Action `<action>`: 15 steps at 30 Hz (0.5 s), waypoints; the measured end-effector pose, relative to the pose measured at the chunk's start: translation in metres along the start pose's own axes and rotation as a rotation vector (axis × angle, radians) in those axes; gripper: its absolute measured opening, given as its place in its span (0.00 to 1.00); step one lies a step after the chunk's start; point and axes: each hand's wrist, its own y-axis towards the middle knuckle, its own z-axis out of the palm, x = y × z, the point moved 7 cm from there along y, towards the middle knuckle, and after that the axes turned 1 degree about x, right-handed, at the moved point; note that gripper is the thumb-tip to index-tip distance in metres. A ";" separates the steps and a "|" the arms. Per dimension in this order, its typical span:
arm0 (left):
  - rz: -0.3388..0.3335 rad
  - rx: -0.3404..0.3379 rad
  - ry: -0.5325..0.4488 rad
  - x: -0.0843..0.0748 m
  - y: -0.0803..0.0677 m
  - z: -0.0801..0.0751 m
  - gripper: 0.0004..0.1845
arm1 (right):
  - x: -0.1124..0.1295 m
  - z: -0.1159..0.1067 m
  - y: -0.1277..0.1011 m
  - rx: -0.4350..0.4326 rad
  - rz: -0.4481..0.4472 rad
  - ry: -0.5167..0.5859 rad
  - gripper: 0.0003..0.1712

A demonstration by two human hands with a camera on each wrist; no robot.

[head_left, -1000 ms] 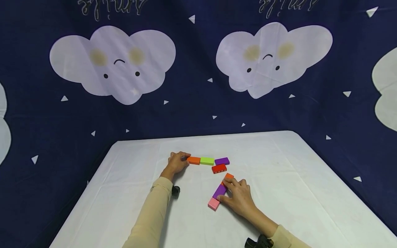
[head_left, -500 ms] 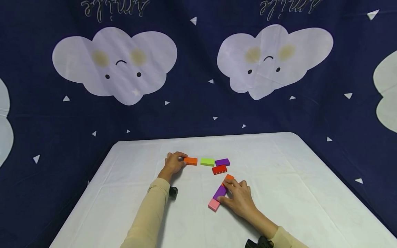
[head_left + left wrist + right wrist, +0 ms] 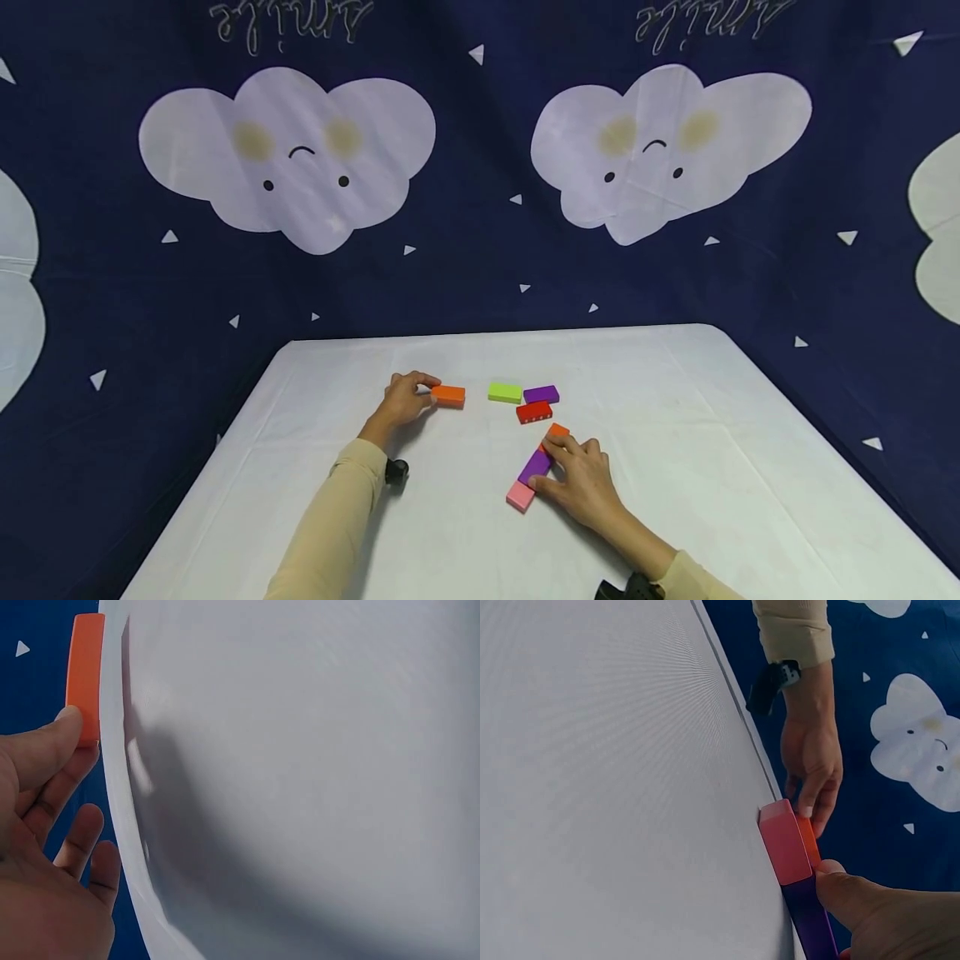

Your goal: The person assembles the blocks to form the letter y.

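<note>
My left hand (image 3: 405, 400) pinches an orange block (image 3: 449, 396) by its left end, thumb on one side and fingers on the other. In the left wrist view that orange block (image 3: 85, 675) appears lifted off the table, its shadow apart from it. My right hand (image 3: 585, 479) grips a purple block (image 3: 535, 467), thumb near its front end and fingertips near its back end. That block lies in a slanted row, with a pink block (image 3: 521, 497) in front and another orange block (image 3: 557, 430) behind, partly covered by fingers. The right wrist view shows the thumb against the purple block (image 3: 808, 919).
Behind the row lie a lime green block (image 3: 505, 392), a second purple block (image 3: 542, 394) and a red block (image 3: 534, 412) with white dots on its side. Everything lies on a white-covered table (image 3: 360, 367). A dark blue cloth (image 3: 480, 292) with clouds hangs behind.
My left hand has drawn the orange block leftward, away from the green block it stood against, and slightly toward me. The right hand has stayed on the slanted row.
</note>
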 end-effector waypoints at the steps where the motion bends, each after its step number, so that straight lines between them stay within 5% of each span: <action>1: -0.001 0.008 -0.006 0.001 -0.001 0.000 0.15 | 0.000 0.000 0.000 0.004 0.004 0.000 0.37; 15: 0.072 0.049 -0.071 0.000 -0.025 -0.008 0.14 | 0.001 0.000 0.000 -0.007 -0.003 0.000 0.37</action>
